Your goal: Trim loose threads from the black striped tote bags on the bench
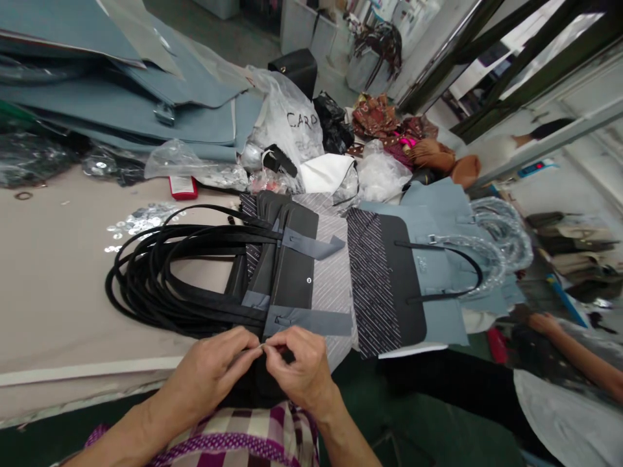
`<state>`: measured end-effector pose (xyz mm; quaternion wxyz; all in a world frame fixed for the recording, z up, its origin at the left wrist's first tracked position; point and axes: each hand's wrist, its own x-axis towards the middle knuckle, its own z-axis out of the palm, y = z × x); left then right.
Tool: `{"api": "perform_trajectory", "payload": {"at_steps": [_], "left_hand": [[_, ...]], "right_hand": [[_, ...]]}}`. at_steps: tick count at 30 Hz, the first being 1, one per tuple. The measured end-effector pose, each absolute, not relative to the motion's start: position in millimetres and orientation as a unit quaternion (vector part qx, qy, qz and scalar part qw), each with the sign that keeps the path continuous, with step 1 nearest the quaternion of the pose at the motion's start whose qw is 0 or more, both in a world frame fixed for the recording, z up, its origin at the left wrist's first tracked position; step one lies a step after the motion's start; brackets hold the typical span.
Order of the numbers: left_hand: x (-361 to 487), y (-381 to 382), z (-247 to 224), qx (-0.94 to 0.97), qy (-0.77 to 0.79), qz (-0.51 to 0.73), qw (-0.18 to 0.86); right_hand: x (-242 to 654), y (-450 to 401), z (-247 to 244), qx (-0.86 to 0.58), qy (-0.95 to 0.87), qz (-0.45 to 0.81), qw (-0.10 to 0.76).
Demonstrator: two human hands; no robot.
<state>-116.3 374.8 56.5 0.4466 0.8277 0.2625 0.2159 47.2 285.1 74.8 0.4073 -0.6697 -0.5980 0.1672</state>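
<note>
Both hands meet at the table's front edge, fingertips nearly touching. My left hand (219,366) is pinched closed, and so is my right hand (299,363); the small thing between their tips is too tiny to make out. Just beyond them lies a stack of black bag panels (294,279) with grey strips (311,321) across it. Long black straps (160,279) loop out to the left from the stack. To the right is another black panel with striped lining (372,279) and a thin black handle (474,259).
Silvery discs (146,220) and a red box (183,187) lie at left on the table (58,272). Behind are blue-grey sheets (195,123) and plastic bags (287,117). Wrapped handles (506,240) rest at right, near another person's arm (579,353).
</note>
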Motion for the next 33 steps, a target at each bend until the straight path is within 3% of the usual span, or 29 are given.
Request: {"api": "perform_trajectory", "payload": {"at_steps": [4, 9, 13, 22, 29, 33], "left_hand": [[-110, 372, 61, 0.851, 0.217, 0.289, 0.38], [-113, 365, 58, 0.797, 0.24, 0.226, 0.507], [-131, 364, 31, 0.706, 0.376, 0.126, 0.587], [-170, 371, 4, 0.588, 0.513, 0.057, 0.623], [-174, 369, 9, 0.473, 0.562, 0.065, 0.675], [-172, 368, 29, 0.461, 0.569, 0.073, 0.677]], "right_hand": [[58, 297, 55, -0.755, -0.362, 0.296, 0.459], [134, 320, 16, -0.776, -0.168, 0.363, 0.488], [177, 333, -7, -0.767, -0.143, 0.402, 0.48], [186, 348, -25, -0.787, -0.171, 0.453, 0.382], [202, 349, -35, -0.824, -0.194, 0.438, 0.302], [195, 343, -21, -0.843, -0.249, 0.366, 0.306]]}}
